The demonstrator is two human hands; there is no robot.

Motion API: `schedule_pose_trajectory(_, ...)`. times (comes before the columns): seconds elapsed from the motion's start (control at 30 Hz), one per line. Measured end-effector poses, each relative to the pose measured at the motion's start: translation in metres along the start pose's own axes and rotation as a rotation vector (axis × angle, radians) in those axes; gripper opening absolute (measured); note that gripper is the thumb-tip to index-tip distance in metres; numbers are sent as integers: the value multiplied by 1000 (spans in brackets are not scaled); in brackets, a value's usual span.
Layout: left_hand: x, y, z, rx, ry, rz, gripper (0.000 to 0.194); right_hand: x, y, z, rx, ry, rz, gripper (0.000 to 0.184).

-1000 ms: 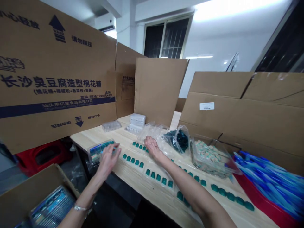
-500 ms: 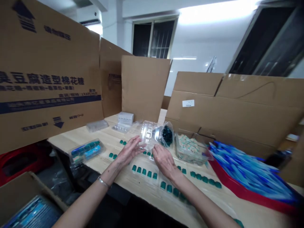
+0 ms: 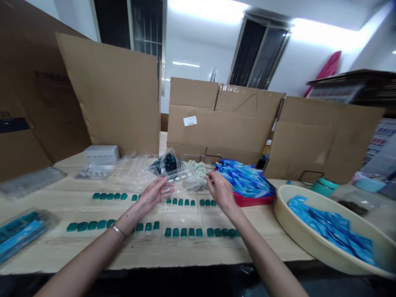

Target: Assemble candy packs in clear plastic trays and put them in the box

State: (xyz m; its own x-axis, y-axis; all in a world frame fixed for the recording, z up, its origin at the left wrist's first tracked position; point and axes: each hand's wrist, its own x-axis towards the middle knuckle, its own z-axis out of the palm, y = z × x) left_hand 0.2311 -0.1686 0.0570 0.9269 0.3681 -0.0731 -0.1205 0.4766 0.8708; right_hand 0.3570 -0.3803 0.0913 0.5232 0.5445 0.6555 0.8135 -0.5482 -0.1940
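Observation:
My left hand (image 3: 154, 192) is closed on the near-left edge of a clear plastic tray (image 3: 181, 176), which it holds tilted above the table. My right hand (image 3: 221, 190) hovers to the right of that tray, in front of a heap of small pale packets (image 3: 196, 168) in a clear bin. Its fingers are pinched together; what they hold, if anything, cannot be made out. Below both hands lie clear trays with rows of dark green pieces (image 3: 183, 232). Behind the held tray stands a clear bag of dark green pieces (image 3: 169, 162).
A red tray (image 3: 255, 199) bears blue sachets (image 3: 243, 178). At right, a cream basin (image 3: 293, 235) holds blue packets (image 3: 332, 227). A filled clear pack (image 3: 23, 233) lies at the left, with stacked white trays (image 3: 101, 155) behind. Cardboard panels (image 3: 225, 123) wall the table's back.
My view has swung right, bringing the cream basin in. The left hand left the filled pack; both hands lifted a clear tray, and now the right hand has come away from it.

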Motion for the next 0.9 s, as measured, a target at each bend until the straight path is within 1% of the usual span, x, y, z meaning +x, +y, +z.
schedule_pose_trajectory(0.07,6,1,-2,23,-91,-83,34,16,49,0,-1,-38,105,22)
schedule_pose_trajectory(0.13,9,-2,1,43,-179,-132,40,29,87,6,35,-65,178,21)
schedule_pose_trajectory(0.17,9,-4,4,56,-210,-151,42,35,101,11,75,-89,195,21)
schedule_pose_trajectory(0.23,8,-11,9,79,-249,-181,44,45,118,20,159,-149,198,20)
schedule_pose_trajectory(0.3,5,-17,12,81,-272,-209,46,54,124,27,210,-209,174,19)
schedule_pose_trajectory(0.4,0,-22,11,65,-274,-262,49,69,131,29,188,-228,151,18)
schedule_pose_trajectory(0.5,-6,-23,7,46,-258,-327,49,81,148,21,66,-189,191,21)
schedule_pose_trajectory(0.57,-8,-25,5,31,-253,-365,49,83,164,15,-79,-228,242,21)
schedule_pose_trajectory(0.63,-8,-27,4,24,-250,-394,48,78,177,11,-199,-344,275,17)
schedule_pose_trajectory(0.7,-8,-31,4,22,-248,-410,48,69,183,14,-240,-463,272,15)
schedule_pose_trajectory(0.73,-8,-34,5,21,-250,-417,48,63,184,18,-251,-489,256,17)
schedule_pose_trajectory(0.83,-7,-39,7,3,-262,-430,47,48,178,36,-344,-480,181,23)
schedule_pose_trajectory(0.9,-7,-39,8,-20,-275,-427,45,42,173,47,-400,-467,141,22)
